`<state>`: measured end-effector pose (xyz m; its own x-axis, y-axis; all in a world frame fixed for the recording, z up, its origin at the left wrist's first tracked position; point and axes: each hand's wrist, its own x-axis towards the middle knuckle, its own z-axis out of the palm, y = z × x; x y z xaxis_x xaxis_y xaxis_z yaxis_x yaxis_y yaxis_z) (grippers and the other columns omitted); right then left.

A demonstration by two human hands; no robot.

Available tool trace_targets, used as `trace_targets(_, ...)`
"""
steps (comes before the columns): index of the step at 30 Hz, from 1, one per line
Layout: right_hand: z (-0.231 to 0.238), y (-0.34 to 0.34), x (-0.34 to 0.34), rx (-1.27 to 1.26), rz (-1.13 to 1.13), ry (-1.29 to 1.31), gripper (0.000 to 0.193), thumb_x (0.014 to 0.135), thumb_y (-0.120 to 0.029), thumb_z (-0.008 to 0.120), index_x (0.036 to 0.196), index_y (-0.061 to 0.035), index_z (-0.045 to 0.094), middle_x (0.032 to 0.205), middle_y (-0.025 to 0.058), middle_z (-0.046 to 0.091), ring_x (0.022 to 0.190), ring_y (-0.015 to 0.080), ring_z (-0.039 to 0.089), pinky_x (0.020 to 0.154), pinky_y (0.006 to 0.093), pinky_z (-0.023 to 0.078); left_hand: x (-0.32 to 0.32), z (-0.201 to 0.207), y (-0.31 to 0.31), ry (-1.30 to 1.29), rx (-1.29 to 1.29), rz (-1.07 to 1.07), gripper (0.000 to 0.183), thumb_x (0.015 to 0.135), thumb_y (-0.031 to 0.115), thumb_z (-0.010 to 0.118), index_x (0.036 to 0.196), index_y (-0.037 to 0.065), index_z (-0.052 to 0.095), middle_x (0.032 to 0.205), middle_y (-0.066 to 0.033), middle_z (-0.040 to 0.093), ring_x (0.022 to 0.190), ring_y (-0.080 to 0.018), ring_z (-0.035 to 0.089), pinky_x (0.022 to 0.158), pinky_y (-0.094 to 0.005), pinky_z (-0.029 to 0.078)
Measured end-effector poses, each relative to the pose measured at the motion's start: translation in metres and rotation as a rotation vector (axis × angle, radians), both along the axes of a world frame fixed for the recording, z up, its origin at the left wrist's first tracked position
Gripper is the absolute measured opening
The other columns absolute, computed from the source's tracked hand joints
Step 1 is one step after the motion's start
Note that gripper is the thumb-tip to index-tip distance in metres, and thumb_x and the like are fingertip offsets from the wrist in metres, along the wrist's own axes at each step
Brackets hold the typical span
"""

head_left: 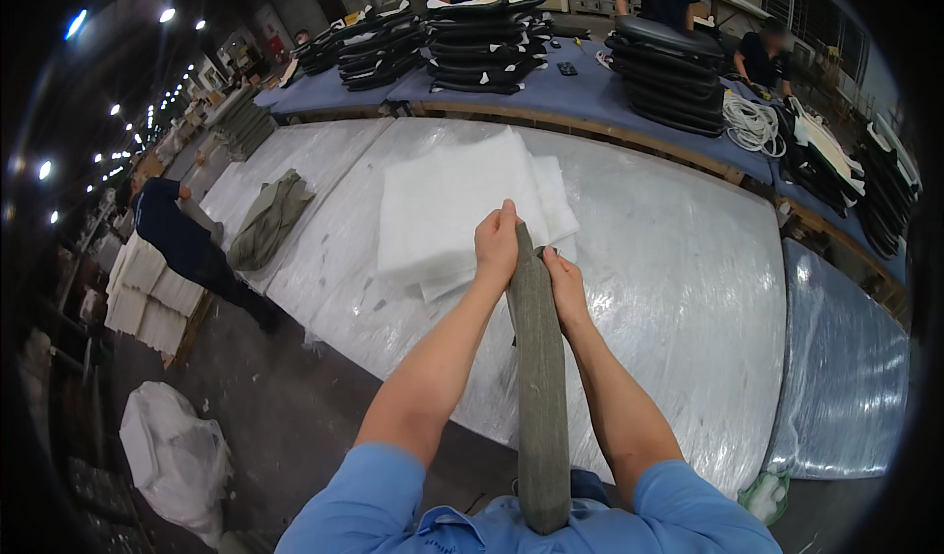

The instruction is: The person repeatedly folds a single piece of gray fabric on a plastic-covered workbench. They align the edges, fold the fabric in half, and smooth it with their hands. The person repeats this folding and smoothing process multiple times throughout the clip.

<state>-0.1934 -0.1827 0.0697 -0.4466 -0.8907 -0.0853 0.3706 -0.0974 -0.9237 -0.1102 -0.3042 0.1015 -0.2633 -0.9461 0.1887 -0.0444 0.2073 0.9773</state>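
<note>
A long, narrow grey-green fabric piece [540,387], perhaps a cushion cover seen edge-on, stretches from my chest out over the table. My left hand [498,246] is closed on the left side of its far end, thumb pointing up. On the right side, a little nearer to me, my right hand [564,287] pinches the fabric's edge. Just beyond my hands lies a stack of white fluffy wadding sheets [447,200], partly covered by my left hand. The wadding rests on a table wrapped in shiny clear plastic [678,298].
Behind stands a blue-topped table [580,87] with stacks of black padded pieces [482,48] and a coil of white cord [752,121]. Crumpled grey-green fabric [270,222] lies at left, near a person in dark clothes [177,225]. A white plastic bag [175,451] sits on the floor.
</note>
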Motion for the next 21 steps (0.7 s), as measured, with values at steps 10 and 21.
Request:
trace_targets(10, -0.01, -0.005, -0.007, -0.015, -0.075, 0.162, 0.041, 0.108, -0.033, 0.056, 0.094, 0.0036, 0.068, 0.085, -0.0008, 0.064, 0.078, 0.0095, 0.052, 0.075, 0.0287, 0.046, -0.04, -0.011, -0.014, -0.336, -0.189, 0.155, 0.055, 0.107, 0.041, 0.051, 0.072, 0.0, 0.061, 0.064, -0.0144, 0.059, 0.061, -0.0266, 0.053, 0.066, -0.0423, 0.046)
trace_targets(21, 0.01, -0.007, -0.033, -0.083, -0.524, 0.595, 0.03, 0.103, -0.026, 0.061, 0.09, 0.0006, 0.067, 0.077, 0.0138, 0.062, 0.074, 0.0209, 0.058, 0.074, 0.0345, 0.048, 0.004, -0.013, 0.012, 0.017, 0.678, -0.708, 0.094, 0.096, 0.083, 0.035, 0.129, 0.0, 0.062, 0.123, -0.0076, 0.069, 0.114, -0.0181, 0.059, 0.101, -0.0332, 0.045)
